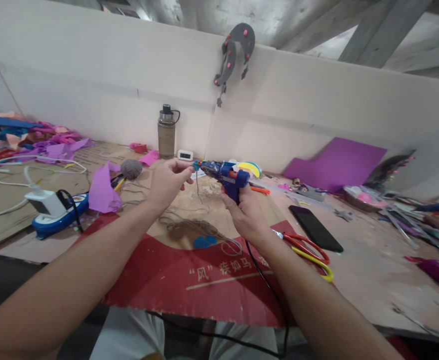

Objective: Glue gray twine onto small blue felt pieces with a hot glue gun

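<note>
- Here, the right hand [244,212] is gripping the handle of a blue hot glue gun [229,176], holding it up above the middle of the surface [362,270], nozzle pointing left.
- The left hand [165,182] is pinching a small blue piece [196,166] at the nozzle tip, a grey thread [197,185] hanging from it.
- Red-and-yellow scissors [309,250] and a black phone [315,227] are lying just right of the right wrist.
- A grey yarn ball [131,169] is sitting left of the left hand.

Left grip [167,182] pinched, right grip [245,212] clenched
</note>
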Demonstrator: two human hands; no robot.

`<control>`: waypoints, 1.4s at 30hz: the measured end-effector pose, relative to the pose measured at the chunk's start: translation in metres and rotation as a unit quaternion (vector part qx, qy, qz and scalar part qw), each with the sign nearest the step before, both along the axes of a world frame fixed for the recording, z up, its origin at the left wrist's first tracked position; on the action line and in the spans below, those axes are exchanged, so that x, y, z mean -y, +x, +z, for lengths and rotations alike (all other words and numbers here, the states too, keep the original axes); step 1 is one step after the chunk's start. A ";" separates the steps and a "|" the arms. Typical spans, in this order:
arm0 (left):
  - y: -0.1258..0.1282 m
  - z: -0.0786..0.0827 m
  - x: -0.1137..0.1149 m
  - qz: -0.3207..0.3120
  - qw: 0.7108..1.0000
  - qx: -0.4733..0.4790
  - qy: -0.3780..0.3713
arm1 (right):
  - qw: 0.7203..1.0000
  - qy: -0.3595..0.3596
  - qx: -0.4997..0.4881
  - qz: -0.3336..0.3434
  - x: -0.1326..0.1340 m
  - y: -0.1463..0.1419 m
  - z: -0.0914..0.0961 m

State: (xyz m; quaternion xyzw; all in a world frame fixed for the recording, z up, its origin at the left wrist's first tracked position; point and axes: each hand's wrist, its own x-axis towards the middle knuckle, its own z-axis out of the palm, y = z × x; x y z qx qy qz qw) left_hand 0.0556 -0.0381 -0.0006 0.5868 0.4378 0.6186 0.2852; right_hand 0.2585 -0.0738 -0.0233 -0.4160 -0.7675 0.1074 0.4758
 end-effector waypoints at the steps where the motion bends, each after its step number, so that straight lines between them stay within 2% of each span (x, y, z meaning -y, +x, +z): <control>1: 0.000 0.001 0.001 0.000 1.000 -0.002 -0.001 | 1.000 0.000 0.000 -0.002 0.000 0.000 -0.001; 27: 0.000 0.003 0.004 -0.001 1.000 -0.011 -0.007 | 1.000 -0.006 -0.020 0.000 0.000 0.002 0.000; 33: 0.000 0.003 0.004 -0.010 1.000 0.007 -0.013 | 0.998 -0.013 -0.061 -0.009 -0.006 0.003 -0.001; 35: 0.001 0.002 0.003 -0.022 0.999 0.023 -0.021 | 0.993 -0.053 -0.105 0.000 -0.013 0.003 0.000; 38: 0.002 -0.001 0.000 -0.047 0.997 0.041 -0.039 | 0.973 -0.165 -0.161 0.016 -0.025 0.004 0.002; 42: 0.003 -0.004 -0.003 -0.064 0.996 0.058 -0.036 | 0.949 -0.282 -0.141 0.001 -0.038 0.007 0.004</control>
